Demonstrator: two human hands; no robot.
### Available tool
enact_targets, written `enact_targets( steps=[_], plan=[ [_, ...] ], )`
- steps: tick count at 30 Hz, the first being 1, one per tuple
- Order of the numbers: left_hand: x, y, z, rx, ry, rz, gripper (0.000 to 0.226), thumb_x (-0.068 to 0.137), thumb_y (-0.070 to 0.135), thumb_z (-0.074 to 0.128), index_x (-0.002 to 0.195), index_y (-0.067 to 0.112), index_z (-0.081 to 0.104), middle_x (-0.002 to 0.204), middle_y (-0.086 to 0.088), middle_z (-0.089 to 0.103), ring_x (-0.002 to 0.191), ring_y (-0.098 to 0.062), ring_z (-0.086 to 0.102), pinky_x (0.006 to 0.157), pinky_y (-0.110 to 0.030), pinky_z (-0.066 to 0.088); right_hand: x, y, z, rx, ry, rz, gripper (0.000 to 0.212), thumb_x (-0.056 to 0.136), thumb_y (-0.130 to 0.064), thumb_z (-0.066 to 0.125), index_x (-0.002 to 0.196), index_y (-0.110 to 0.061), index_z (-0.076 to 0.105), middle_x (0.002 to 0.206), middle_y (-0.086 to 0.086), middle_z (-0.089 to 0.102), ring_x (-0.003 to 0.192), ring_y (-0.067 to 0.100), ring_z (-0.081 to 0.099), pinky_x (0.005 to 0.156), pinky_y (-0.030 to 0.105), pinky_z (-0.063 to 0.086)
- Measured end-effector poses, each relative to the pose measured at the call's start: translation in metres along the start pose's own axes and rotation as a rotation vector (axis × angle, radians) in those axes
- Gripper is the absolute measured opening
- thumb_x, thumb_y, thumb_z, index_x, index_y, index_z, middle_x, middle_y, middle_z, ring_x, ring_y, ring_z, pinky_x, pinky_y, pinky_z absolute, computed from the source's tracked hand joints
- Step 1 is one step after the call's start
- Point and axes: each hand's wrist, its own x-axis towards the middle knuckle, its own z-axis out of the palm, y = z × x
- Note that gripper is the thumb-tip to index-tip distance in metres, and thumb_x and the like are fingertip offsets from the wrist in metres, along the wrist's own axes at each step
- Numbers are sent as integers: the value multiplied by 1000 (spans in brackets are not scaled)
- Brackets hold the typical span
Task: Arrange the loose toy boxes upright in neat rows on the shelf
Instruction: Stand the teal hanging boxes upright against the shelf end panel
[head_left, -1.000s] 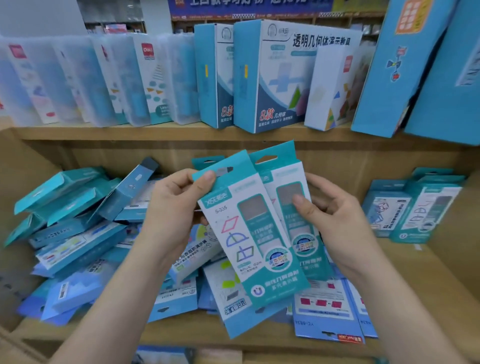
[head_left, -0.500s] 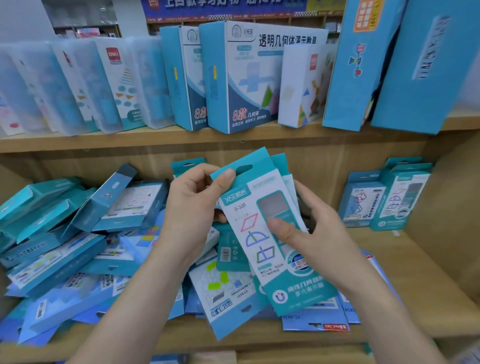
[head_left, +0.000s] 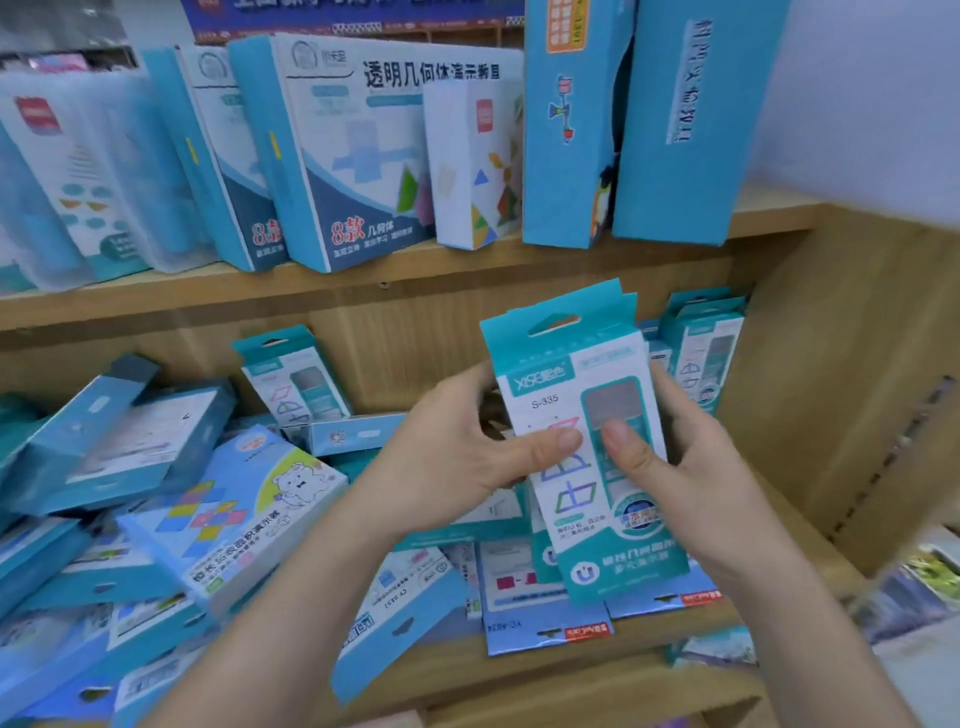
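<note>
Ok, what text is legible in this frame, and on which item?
"S-335": held teal box, front.
"透明几何体演示教具": large blue-and-white box, upper shelf.
"8款 几何体": same box, lower front.
All other print, including on the piled boxes: too blurred or small to read.

Tall geometry kit boxes (head_left: 358, 156), clear plastic cases (head_left: 78, 176), blue banner (head_left: 337, 13)
</note>
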Motion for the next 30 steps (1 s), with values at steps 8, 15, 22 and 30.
enact_targets(
  steps=[8,15,22,30],
  plan=[
    [70,12,83,375,15,44,47,77,52,68,117,34,49,113,18,65,99,-3,60,88,-33,50,-9,17,-89,-221,240,-32,47,92,-21,52,138,-27,42,119,-16,63,107,4,62,80,19,52],
    [157,-26,174,574,20,-8,57,81,54,63,123,22,41,119,-1,65,106,-23,61,83,-39,50,-7,46,-159,-619,396,25,77,92,-11,54,144,-47,10,128,-42,39,114,-20,42,97,26,45],
    [202,-68,222,492,84,-128,50,84,40,67,119,17,40,115,-4,65,103,-26,62,81,-41,51,11,69,-190,-855,249,-5,70,92,-8,49,149,-28,14,155,-6,22,141,8,21,109,18,20],
    [211,-88,232,531,169,-209,50,80,26,66,120,15,38,112,-8,62,100,-31,61,80,-42,49,49,79,-197,-911,219,95,62,93,-10,48,147,-22,22,158,0,12,143,19,20,110,30,27]
  ],
)
